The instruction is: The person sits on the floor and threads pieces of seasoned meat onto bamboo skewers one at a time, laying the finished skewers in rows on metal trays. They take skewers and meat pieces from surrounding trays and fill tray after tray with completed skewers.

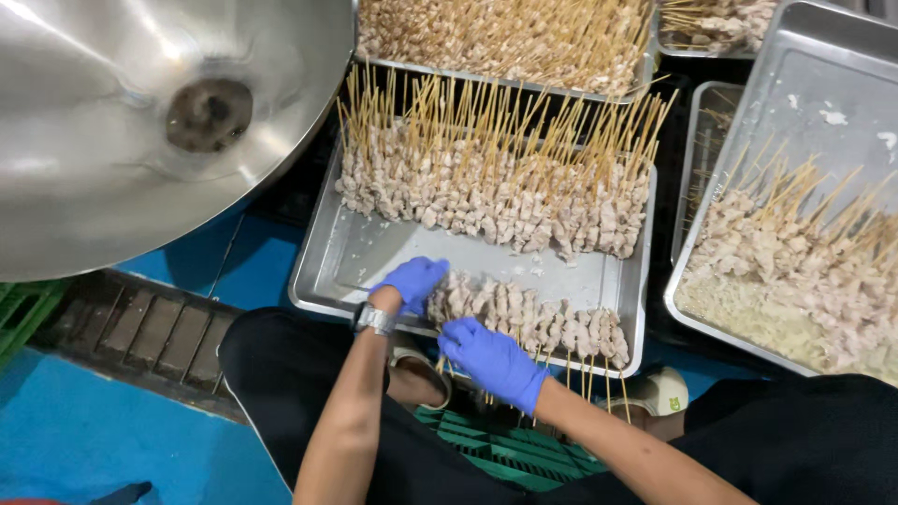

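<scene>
Both forearms reach forward and down from the bottom of the view, bare to the elbow, converging toward the middle. The left hand (412, 281) wears a blue nitrile glove; its fingers are curled and point to the right, knuckles up, with the wrist bent inward. A metal wristwatch (374, 320) sits on the left wrist just below the glove cuff. The right hand (493, 361), also in a blue glove, lies lower and nearer the body, back of the hand upward, fingers bent and pinched toward the left. The two hands sit near each other, fingertips nearly meeting, the left one slightly higher and farther out
</scene>
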A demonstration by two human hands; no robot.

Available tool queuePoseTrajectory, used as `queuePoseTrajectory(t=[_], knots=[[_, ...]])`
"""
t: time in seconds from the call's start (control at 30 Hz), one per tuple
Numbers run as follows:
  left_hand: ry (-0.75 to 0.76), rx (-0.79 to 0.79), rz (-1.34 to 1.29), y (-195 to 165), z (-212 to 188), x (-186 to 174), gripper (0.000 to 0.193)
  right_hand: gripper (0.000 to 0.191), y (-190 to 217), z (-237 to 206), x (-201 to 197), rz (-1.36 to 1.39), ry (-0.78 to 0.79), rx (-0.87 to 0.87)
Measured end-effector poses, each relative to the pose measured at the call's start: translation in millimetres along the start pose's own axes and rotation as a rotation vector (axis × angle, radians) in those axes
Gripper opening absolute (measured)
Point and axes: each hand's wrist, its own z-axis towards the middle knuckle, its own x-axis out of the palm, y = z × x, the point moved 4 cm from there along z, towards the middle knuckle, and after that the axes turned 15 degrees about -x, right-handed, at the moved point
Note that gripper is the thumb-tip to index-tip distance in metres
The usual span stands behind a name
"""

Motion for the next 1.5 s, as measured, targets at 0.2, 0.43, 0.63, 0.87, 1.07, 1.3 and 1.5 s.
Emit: queuePoseTrajectory(t=[0.2, 0.43, 0.63, 0.87, 1.07, 1.3, 1.5], knots=[[-0.211, 0.180, -0.013, -9.3, -6.6, 22.0, 0.057, 0.057, 19.3, -4.6, -17.6, 0.314, 0.116, 0.057], [-0.217, 0.101, -0.041, -18.8, -22.1, 21.0, 0.058, 0.058, 6.2, -12.2, -62.5, 0.538, 0.116, 0.219], [-0.157, -0.026, 0.040, -22.1, -26.8, 22.0, 0.057, 0.038, -47.1, -28.3, -71.1, 0.222, -0.078, 0.399], [-0.327, 0.142, -0.003, -17.3, -17.6, 10.6, 0.053, 0.034, -56.2, -29.7, -49.6, 0.116, -0.083, 0.380], [-0.118, -0.089, 0.110, -15.5, -4.6, 23.4, 0.058, 0.028, -45.2, -22.4, -35.7, 0.067, 0.042, 0.274], [-0.298, 0.018, -0.036, -12.8, -14.9, 6.5, 0.062, 0.023, -48.6, -22.4, -40.7, -0.028, -0.151, 0.138], [-0.257, 0.105, -0.060, -15.4, -10.6, 14.2, 0.044, 0.024, -50.4, -22.3, -36.2, 0.222, -0.018, 0.276]])
